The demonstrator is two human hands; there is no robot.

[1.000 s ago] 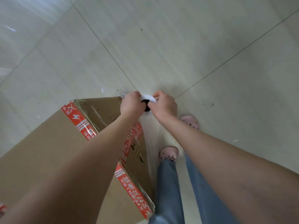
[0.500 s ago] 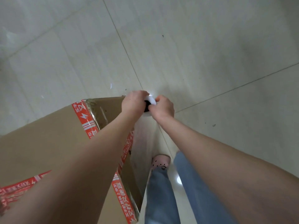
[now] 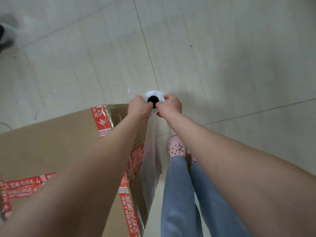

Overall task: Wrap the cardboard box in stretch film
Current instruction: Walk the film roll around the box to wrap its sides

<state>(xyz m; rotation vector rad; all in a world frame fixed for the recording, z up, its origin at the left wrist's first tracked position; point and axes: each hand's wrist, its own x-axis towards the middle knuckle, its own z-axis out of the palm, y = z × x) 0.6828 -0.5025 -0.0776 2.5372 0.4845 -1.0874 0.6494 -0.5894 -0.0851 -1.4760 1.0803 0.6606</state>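
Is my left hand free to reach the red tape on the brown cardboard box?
Likely not: the left hand grips the white stretch film roll with the right hand, though nothing blocks the red tape on the cardboard box.

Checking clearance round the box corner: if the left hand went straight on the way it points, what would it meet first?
The left hand grips the film roll, so that comes first; beyond it only floor shows, though depth is unclear.
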